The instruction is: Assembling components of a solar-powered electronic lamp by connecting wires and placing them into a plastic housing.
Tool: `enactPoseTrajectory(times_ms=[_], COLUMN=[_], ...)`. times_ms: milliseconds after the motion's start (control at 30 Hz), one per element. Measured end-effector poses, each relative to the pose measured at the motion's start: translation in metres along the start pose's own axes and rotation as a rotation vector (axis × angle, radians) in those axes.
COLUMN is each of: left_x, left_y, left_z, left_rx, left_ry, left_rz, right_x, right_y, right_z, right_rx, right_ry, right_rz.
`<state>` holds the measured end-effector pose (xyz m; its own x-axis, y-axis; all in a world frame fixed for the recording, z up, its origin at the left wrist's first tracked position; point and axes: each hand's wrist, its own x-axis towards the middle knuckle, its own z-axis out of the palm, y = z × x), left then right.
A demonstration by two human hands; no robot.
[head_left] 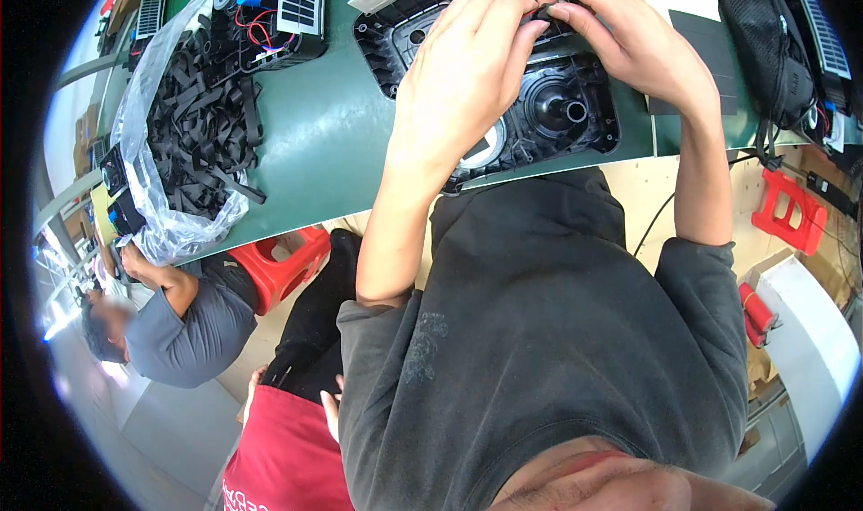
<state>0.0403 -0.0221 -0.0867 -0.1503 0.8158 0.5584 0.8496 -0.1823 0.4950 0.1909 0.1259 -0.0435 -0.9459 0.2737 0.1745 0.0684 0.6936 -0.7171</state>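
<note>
Wht ltrs (246, 501) (partial) on red garment (289, 435)

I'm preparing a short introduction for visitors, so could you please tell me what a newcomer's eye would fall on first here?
Probably the bare left hand and right hand, close together over a black plastic housing at top centre. Next would come the heap of black straps at upper left on the green table, then the bright red stool below the table's edge.
</note>
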Motion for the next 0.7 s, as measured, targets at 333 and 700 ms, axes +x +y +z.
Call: enactPoseTrajectory(times_ms=[333,700], left_x=[0.007,0.008], left_y=[0.001,-0.007], left_z=[0.0,0.005], left_rx=[0.043,0.077], left_ry=[0.023,0.022], left_rz=[-0.036,0.046], right_x=[0.001,0.019], right_y=[0.007,0.066], right_z=[0.008,0.033], right_rx=[-0.159,0.415], right_ry=[0.099,0.405], right_rz=[0.011,-0.767])
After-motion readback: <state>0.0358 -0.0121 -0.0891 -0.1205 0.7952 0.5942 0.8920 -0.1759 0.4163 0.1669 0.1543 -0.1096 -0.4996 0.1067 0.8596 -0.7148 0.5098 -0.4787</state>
